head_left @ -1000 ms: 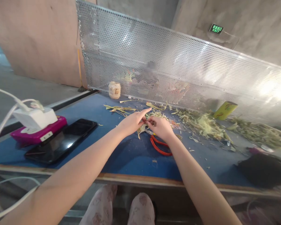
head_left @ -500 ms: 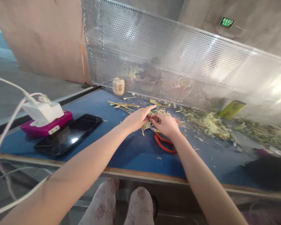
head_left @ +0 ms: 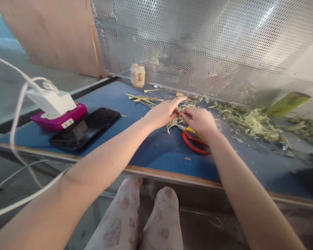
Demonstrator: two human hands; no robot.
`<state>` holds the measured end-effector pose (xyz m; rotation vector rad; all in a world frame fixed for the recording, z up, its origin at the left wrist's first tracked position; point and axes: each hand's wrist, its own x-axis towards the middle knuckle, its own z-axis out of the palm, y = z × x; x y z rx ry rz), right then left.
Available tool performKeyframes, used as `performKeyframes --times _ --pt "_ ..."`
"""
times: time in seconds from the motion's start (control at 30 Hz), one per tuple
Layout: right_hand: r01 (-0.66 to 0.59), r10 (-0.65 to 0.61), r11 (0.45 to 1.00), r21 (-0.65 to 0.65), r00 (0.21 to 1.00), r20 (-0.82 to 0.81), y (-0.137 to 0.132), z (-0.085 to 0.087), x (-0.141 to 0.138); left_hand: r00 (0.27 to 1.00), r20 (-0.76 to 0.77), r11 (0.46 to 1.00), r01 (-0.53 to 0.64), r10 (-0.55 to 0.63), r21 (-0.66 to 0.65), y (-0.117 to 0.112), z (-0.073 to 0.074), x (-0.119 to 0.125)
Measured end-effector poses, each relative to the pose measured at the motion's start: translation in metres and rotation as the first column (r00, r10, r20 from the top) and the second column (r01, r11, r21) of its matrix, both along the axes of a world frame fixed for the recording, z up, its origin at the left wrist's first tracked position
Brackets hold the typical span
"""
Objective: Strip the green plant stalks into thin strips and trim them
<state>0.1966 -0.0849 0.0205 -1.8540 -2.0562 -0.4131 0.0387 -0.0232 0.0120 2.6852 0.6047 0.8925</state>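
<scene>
A seated person is leaning both bare hands over the middle of a blue tabletop point(head_left: 151, 158). Taking the hands as the clock's centre, twelve is pointing towards a perforated metal screen point(head_left: 146, 38).

The left hand point(head_left: 161, 114) is stretching its index finger outward while its thumb and other fingers are bunching close; the right hand point(head_left: 201, 121) is pinching narrowly, fingertips meeting the left's. Whether a strand is sitting between them, I cannot tell. Pale plant scraps point(head_left: 173, 123) are lying beneath and around the fingertips, spilling towards seven. Thin stalks point(head_left: 145, 100) are lying at ten, and a larger plant heap point(head_left: 254, 122) is spreading at three.

Red-handled scissors point(head_left: 192, 148) are resting at five, blades towards the scraps, handles partly hidden by the right wrist. A dark phone point(head_left: 85, 130) is lying between eight and nine, just beside a pink power block point(head_left: 77, 117).

The scissors are posing the likeliest trouble, I judge: a dropping right wrist would be nudging them, or fingers would be catching the blades. The scraps are looking thin and light, so a sharp tug would be tearing or scattering them.
</scene>
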Motion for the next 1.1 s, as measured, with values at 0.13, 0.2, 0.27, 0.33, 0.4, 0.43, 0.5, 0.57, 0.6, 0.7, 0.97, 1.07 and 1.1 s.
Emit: performKeyframes --times 0.13,0.2,0.27,0.33,0.4,0.43,0.5,0.57,0.6,0.7,0.97,1.07,1.1 --pt "-0.018 0.018 0.999 0.04 1.0 -0.013 0.0006 -0.0006 0.0028 1.0 0.002 1.0 0.002 -0.002 -0.011 -0.0001 0.002 0.0009" --pt "-0.049 0.051 0.998 0.045 0.998 -0.042 0.0006 -0.0008 0.0035 1.0 0.008 1.0 0.006 -0.006 0.001 0.0003 0.0023 0.0015" --pt "-0.065 0.069 0.997 0.046 0.995 -0.068 0.0005 -0.0009 0.0038 1.0 0.0 1.0 0.013 -0.013 0.015 0.0008 0.0019 0.0022" --pt "-0.062 0.066 0.997 0.041 0.994 -0.087 0.0002 -0.001 0.0038 1.0 -0.018 1.0 0.016 -0.016 0.021 0.0014 0.001 0.0029" --pt "-0.059 0.063 0.998 0.038 0.992 -0.106 -0.0002 -0.001 0.0033 0.999 -0.03 1.0 0.015 -0.015 0.025 0.002 0.0001 0.0034" --pt "-0.061 0.066 0.997 0.041 0.991 -0.118 -0.0005 -0.001 0.003 1.0 -0.027 1.0 0.014 -0.013 0.028 0.0024 -0.0004 0.0037" --pt "-0.078 0.084 0.996 0.051 0.987 -0.14 -0.0009 -0.0011 0.0022 1.0 -0.014 0.999 0.01 -0.01 0.038 0.0032 -0.0012 0.0041" --pt "-0.095 0.104 0.994 0.062 0.983 -0.153 -0.001 -0.0012 0.0018 1.0 0.002 0.999 0.005 -0.005 0.047 0.0039 -0.0018 0.0043" --pt "-0.099 0.108 0.993 0.064 0.982 -0.156 -0.0009 -0.0013 0.0017 1.0 0.009 0.999 0.004 -0.004 0.051 0.0041 -0.002 0.0044" --pt "-0.097 0.106 0.993 0.065 0.981 -0.163 -0.0004 -0.0017 0.0021 1.0 0.02 0.998 0.006 -0.007 0.06 0.0044 -0.0023 0.0046" --pt "-0.12 0.136 0.989 0.088 0.968 -0.21 0.0013 -0.0038 0.0032 0.999 0.036 0.999 0.015 -0.017 0.052 0.0047 -0.0027 0.0042" --pt "-0.116 0.131 0.99 0.081 0.969 -0.211 0.0015 -0.004 0.0034 0.999 0.037 0.998 0.019 -0.021 0.054 0.0047 -0.0033 0.0042" --pt "-0.114 0.128 0.99 0.077 0.969 -0.212 0.0016 -0.004 0.0035 0.999 0.038 0.998 0.021 -0.023 0.057 0.0047 -0.0035 0.0042"
